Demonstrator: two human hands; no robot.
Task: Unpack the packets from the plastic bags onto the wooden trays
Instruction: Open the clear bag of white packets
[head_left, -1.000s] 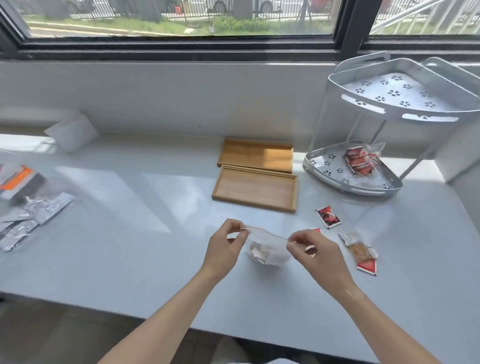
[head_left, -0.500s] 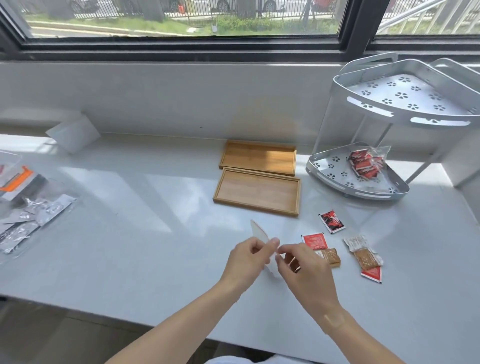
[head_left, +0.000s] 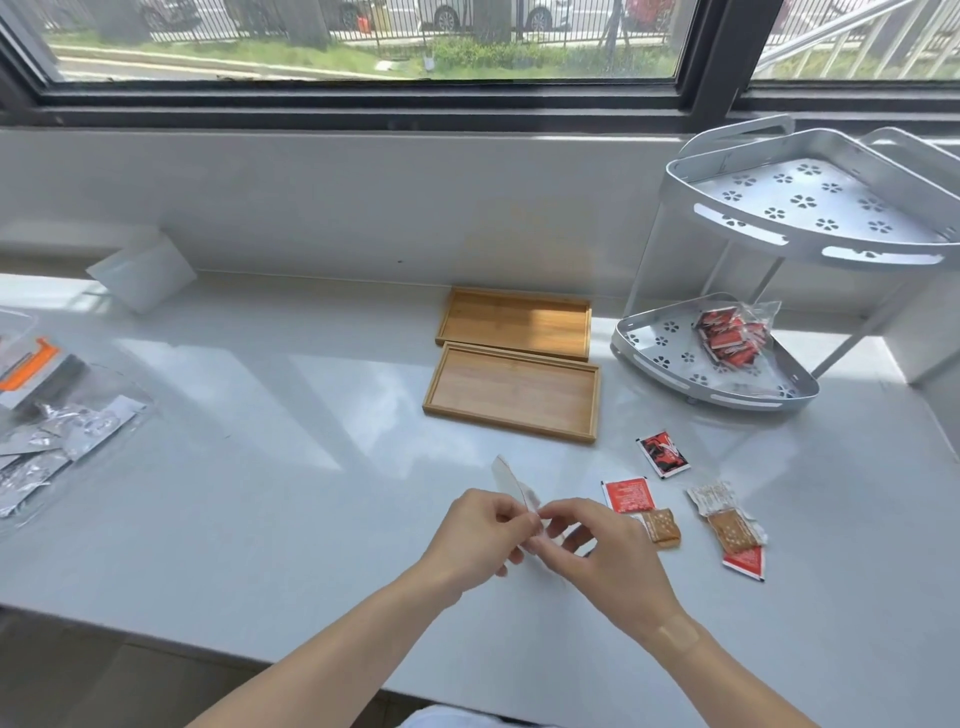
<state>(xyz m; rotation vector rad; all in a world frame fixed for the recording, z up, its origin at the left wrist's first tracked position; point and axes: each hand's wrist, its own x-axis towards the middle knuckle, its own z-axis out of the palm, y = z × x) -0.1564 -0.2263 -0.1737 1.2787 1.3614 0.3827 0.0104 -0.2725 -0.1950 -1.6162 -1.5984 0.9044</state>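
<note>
My left hand (head_left: 480, 535) and my right hand (head_left: 597, 556) meet over the white counter and both pinch a small clear plastic bag (head_left: 511, 486), whose top corner sticks up between them. Two wooden trays lie beyond with nothing in them: the near tray (head_left: 511, 392) and the far tray (head_left: 514, 322). Loose packets lie right of my hands: a black-and-red packet (head_left: 662, 453), a red packet (head_left: 627, 495), a brown packet (head_left: 662, 527) and a brown-and-red packet (head_left: 732, 530).
A grey two-tier corner rack (head_left: 727, 395) stands at the right, with a clear bag of red packets (head_left: 730, 340) on its lower shelf. Silver foil packets in a clear bag (head_left: 57, 447) lie at the left edge. A white folded card (head_left: 143, 270) leans on the wall.
My hands have come together from holding the bag stretched wide between them. The bag now stands up thin between my fingers, and a red and a brown packet lie uncovered to the right.
</note>
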